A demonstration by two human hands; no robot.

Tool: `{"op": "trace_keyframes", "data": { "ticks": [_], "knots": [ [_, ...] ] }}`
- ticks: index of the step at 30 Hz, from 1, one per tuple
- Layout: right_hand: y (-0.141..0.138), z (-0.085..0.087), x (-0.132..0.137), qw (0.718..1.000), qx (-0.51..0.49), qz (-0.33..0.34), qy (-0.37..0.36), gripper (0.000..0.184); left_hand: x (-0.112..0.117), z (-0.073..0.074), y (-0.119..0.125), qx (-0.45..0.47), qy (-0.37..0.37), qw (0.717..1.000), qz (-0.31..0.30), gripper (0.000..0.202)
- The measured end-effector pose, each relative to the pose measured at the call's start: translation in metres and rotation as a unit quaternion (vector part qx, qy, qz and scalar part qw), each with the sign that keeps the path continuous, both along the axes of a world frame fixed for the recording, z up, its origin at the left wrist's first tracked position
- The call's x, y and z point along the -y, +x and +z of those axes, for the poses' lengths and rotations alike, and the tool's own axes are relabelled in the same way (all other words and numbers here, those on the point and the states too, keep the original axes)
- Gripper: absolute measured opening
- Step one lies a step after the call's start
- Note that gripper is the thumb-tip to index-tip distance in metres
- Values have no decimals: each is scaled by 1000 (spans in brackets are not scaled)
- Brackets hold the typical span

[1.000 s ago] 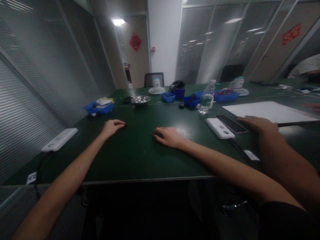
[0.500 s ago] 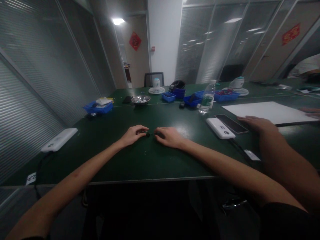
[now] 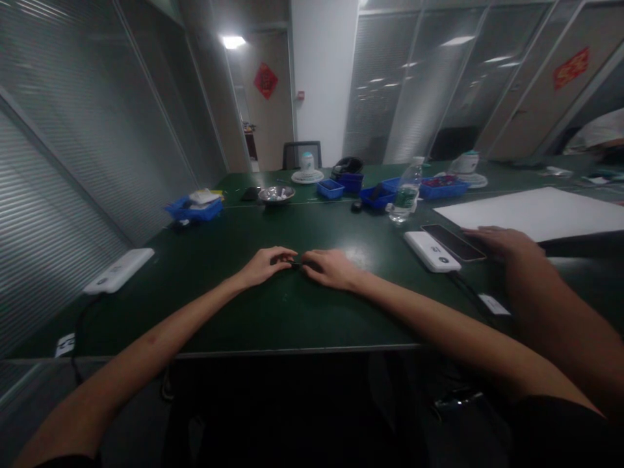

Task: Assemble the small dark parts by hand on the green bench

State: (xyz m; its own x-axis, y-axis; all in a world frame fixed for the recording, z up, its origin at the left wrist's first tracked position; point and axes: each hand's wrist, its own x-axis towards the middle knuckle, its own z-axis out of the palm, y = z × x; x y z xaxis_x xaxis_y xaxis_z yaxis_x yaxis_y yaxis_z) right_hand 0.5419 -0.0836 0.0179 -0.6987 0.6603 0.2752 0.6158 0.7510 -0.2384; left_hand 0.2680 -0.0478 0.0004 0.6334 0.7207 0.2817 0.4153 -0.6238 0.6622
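Observation:
My left hand [image 3: 267,265] is just above the dark green table, with thumb and fingers pinched round a small dark piece [image 3: 295,264] too small to name. Facing it from the right, my right hand [image 3: 330,268] curls closed with its fingertips at that piece. A thin dark thing seems to sit in those right fingers, mostly hidden by them. The two hands nearly touch at the fingertips.
White power banks lie left [image 3: 119,270] and right [image 3: 433,251] with cables. A phone [image 3: 452,242], water bottle [image 3: 406,195], metal bowl [image 3: 276,195] and blue bin [image 3: 195,209] stand around. A co-worker's hand [image 3: 504,239] rests at right beside a white board [image 3: 531,211].
My left hand has shifted slightly right, closing the gap to my right hand. The white board at right has tilted or shifted a little. My right hand stays about where it was.

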Motion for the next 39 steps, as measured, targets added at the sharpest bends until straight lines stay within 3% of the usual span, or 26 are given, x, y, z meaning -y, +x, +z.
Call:
{"op": "trace_keyframes", "data": {
  "ticks": [10, 17, 26, 29, 33, 39],
  "knots": [
    [-2, -2, -3, 1000, -20, -5, -15, 35, 4, 3, 2, -17, 27, 999, -9, 39],
    [-3, 4, 1, 994, 19, -102, -19, 32, 0, 1, 2, -30, 44, 999, -7, 36],
    [-3, 8, 3, 984, 54, -163, -36, 37, -9, -2, -8, -38, 51, 998, -13, 27],
    [-2, 11, 5, 984, 56, -162, -51, 38, -25, -1, -29, -51, 54, 997, 28, 28],
    [-2, 14, 7, 984, 60, -157, -51, 38, -54, 1, -87, -61, 31, 983, 169, 34],
    [-1, 12, 7, 986, 55, -150, -48, 37, -71, 7, -183, -118, 17, 912, 393, 27]
  ]
}}
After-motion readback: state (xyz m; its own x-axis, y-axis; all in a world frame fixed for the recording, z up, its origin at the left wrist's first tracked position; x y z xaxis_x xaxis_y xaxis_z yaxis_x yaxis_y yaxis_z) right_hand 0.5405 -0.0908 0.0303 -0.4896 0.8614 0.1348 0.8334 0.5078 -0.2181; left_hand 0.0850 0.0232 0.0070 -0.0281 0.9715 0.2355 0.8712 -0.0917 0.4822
